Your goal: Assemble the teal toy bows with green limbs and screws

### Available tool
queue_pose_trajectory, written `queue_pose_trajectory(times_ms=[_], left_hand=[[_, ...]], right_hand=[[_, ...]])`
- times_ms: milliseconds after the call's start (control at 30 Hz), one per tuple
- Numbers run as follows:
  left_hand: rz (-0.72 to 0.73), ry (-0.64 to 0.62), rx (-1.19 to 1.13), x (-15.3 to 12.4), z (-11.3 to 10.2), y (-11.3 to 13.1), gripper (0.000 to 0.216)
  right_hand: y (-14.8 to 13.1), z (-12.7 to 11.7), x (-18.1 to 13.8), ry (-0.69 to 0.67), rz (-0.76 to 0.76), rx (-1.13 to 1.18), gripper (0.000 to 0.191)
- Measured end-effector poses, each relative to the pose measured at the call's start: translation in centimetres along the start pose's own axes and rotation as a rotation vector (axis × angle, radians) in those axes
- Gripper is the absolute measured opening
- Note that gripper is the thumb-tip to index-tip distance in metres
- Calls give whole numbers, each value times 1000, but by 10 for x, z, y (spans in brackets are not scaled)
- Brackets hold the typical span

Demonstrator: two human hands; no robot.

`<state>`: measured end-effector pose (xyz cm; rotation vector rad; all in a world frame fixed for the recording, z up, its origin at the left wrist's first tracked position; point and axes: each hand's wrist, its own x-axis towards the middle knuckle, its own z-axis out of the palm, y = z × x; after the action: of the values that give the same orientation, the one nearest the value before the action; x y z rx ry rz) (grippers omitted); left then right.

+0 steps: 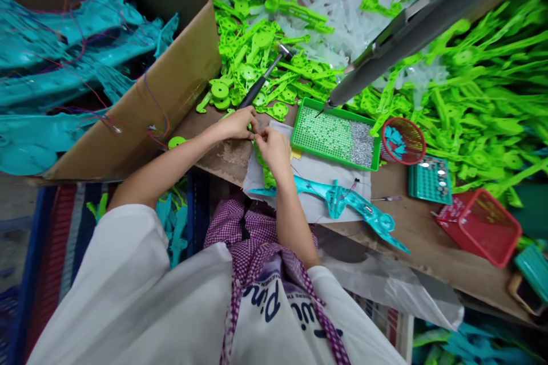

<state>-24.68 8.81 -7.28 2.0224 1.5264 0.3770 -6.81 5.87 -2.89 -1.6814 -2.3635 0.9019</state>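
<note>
My left hand (pixel 238 123) and my right hand (pixel 274 148) meet at the near edge of the workbench, fingers pinched together on a bright green plastic part (pixel 262 166) that lies under them on a white cloth (pixel 319 170). Most of that part is hidden by my right hand. A teal plastic piece with thin wires (pixel 342 201) lies on the cloth just right of my right wrist. A green tray of tiny screws (pixel 336 136) sits right of my hands. A hanging grey power screwdriver (pixel 411 31) points its tip at that tray.
A cardboard box (pixel 171 77) full of teal parts stands at the left. Heaps of green plastic parts (pixel 479 97) cover the back and right. A hammer (pixel 264 77), a round red basket (pixel 403 140), a teal tray (pixel 429 180) and a red basket (pixel 482 227) lie nearby.
</note>
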Motion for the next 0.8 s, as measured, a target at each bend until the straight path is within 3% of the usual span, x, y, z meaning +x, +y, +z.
queue_pose_trajectory(times_ms=[200,433,567,700,800], left_hand=[[-32,-32,-18,2,-2,0,16],[-31,-105,-89,4,-6,-6,24],[-10,-66,-91,1,-3,-8,25],[-7,-13,-53,-5,2,-3,24],[-7,0,-21,-6,2,1,21]], right_hand=[[2,15,-17,-6,-150,-102,33],[-4,18,-17,-82,-148,-266,46],[9,18,-19,-68,-197,-190,42],[38,10,-34,71,-331,35,37],[50,3,-43,53,-180,11,35]])
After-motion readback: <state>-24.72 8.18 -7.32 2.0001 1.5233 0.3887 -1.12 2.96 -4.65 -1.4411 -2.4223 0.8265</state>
